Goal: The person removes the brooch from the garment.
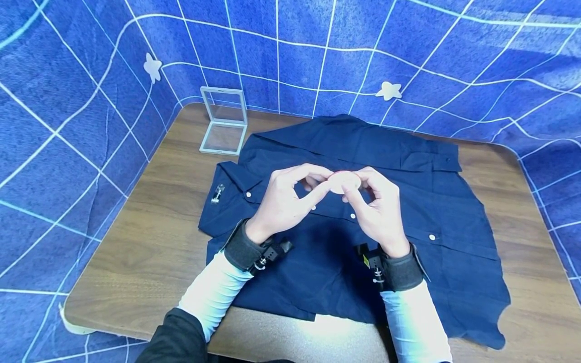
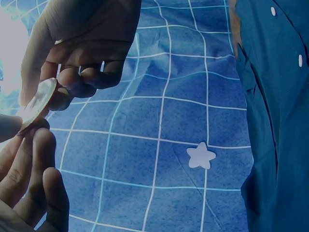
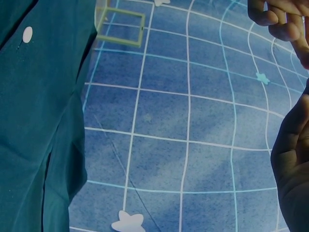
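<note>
Your left hand (image 1: 283, 201) and right hand (image 1: 379, 206) both pinch the pink disc (image 1: 343, 181) in curled fingers, above the shirt (image 1: 436, 201) mid-surface.

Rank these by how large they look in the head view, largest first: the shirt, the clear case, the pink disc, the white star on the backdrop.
1. shirt
2. clear case
3. pink disc and white star look much alike; the disc is nearer the camera and partly covered by fingers, so no ranking.
</note>
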Tool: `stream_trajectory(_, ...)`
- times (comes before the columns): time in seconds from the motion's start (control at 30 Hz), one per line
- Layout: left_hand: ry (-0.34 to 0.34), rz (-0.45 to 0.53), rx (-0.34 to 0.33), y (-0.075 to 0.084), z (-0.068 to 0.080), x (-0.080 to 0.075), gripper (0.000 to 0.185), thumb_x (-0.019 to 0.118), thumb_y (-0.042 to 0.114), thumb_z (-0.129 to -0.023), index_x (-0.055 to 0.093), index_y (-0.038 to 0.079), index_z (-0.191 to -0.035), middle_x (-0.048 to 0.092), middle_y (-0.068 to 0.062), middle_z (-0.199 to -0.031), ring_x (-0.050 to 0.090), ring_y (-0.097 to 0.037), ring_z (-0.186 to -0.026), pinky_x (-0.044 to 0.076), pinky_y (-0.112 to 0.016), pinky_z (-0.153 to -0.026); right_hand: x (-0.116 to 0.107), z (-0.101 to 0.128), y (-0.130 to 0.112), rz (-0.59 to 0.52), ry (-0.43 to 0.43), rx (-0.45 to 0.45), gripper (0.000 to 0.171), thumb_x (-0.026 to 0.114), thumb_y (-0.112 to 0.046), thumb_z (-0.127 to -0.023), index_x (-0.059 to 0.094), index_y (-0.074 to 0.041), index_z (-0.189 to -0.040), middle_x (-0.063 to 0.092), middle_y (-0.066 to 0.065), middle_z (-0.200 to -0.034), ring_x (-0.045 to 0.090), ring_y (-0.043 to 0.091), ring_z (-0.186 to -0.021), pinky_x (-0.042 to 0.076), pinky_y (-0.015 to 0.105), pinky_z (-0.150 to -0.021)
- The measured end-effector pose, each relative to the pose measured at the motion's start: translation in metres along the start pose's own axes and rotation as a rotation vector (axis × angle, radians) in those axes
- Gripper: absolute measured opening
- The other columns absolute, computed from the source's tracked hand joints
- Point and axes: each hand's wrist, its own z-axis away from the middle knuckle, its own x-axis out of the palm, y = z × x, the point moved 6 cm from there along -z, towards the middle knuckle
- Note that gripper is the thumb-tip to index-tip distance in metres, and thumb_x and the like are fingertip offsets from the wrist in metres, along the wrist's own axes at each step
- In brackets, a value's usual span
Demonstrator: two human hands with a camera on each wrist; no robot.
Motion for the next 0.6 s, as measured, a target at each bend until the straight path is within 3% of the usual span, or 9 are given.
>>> stream_trajectory(0.17, 0.022, -0.008, 0.008, -0.002, 0.000, -0.001, 0.013, 0.071, 0.005, -0.088, 0.073, 0.001, -0.100, 0.071, -0.010, -0.094, 0.063, -0.013, -0.075, 0.053, -0.025, -0.069, 0.000, -0.001, 0.001, 0.022, -0.019, 0.016, 0.008, 0.065, -0.001, -0.091, 0.069, 0.003, -0.096, 0.062, -0.008, -0.087, 0.059, 0.004, -0.071, 0.051, 0.016, -0.067)
stream_trajectory(0.43, 0.058, -0.029, 0.068, 0.000, 0.000, -0.005, 0.015, 0.074, 0.002, -0.084, 0.075, 0.001, -0.099, 0.062, -0.011, -0.094, 0.061, -0.014, -0.074, 0.053, -0.029, -0.067, -0.004, -0.001, 0.004, 0.081, -0.035, 0.050, 0.022, 0.066, 0.011, -0.084, 0.067, 0.004, -0.105, 0.060, -0.004, -0.102, 0.055, 0.005, -0.082, 0.049, 0.013, -0.073)
stream_trajectory(0.6, 0.096, -0.059, 0.111, 0.001, -0.001, -0.010, 0.014, 0.075, 0.001, -0.083, 0.077, 0.001, -0.097, 0.059, -0.010, -0.085, 0.056, -0.016, -0.073, 0.049, -0.026, -0.065, -0.007, -0.001, 0.006, 0.069, -0.053, 0.076, 0.026, 0.067, 0.009, -0.083, 0.067, 0.002, -0.108, 0.060, -0.009, -0.099, 0.058, 0.003, -0.077, 0.050, 0.014, -0.074)
